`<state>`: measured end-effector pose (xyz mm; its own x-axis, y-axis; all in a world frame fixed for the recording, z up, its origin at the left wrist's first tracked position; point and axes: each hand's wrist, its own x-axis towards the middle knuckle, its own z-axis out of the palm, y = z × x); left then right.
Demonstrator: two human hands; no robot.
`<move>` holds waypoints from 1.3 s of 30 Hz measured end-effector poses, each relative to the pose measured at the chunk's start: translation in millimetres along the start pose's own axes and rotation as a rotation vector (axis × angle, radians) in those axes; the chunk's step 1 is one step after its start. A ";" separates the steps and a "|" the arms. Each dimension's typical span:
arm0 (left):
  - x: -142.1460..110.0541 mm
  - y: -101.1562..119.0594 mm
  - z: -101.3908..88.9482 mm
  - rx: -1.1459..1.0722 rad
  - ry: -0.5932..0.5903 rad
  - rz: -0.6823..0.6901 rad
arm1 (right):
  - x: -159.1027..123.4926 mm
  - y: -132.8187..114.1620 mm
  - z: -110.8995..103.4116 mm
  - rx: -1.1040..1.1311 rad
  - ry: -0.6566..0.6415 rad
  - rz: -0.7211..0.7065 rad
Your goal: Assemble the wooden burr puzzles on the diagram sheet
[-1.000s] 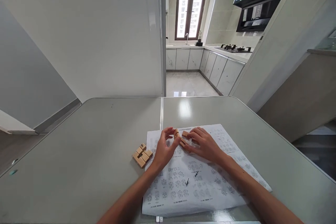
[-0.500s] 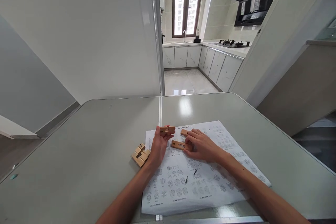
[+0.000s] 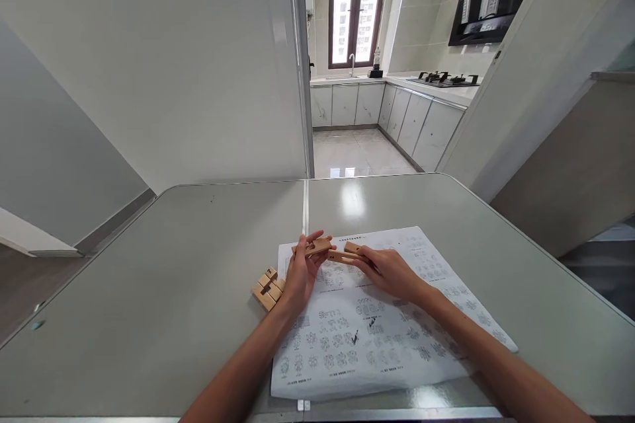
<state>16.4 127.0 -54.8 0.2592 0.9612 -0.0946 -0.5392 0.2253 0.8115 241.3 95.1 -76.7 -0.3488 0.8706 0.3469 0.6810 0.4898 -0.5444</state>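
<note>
In my left hand (image 3: 303,271) is a notched wooden puzzle piece (image 3: 317,247), gripped between thumb and fingers above the top left of the printed sheet (image 3: 342,337). My right hand (image 3: 389,271) pinches a second wooden puzzle piece (image 3: 341,256), marked with a number, by its right end. The left end of that piece meets or nearly meets the fingers of my left hand. Behind it, a further wooden piece (image 3: 352,247) lies on the sheet near my right fingertips. Beside my left wrist, several wooden pieces (image 3: 268,287) sit grouped on the table, one bearing a 3.
The grey table (image 3: 198,291) has a seam running down its middle. A small green bit (image 3: 38,325) lies at its left edge. Past the far edge are a white panel (image 3: 223,79) and a kitchen with a gas stove (image 3: 449,79).
My right hand has picked the number-marked piece up off the sheet and brought it towards my left hand. The left-hand piece has tilted. The view has shifted slightly.
</note>
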 end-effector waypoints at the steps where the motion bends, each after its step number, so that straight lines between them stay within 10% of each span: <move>1: -0.4 -0.2 0.4 0.013 0.017 0.008 | -0.1 -0.3 0.1 0.032 0.005 0.025; 17: -10.8 -13.2 3.3 0.264 -0.204 0.039 | 0.4 -25.1 5.0 0.869 -0.038 0.223; 39: -24.4 -7.8 16.1 0.769 0.144 0.241 | 1.2 -41.2 6.0 1.042 -0.004 0.167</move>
<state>27.3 99.2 -49.5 0.0729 0.9921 0.1021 0.1467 -0.1119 0.9828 208.9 76.3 -58.4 -0.3050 0.9299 0.2057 -0.1681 0.1600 -0.9727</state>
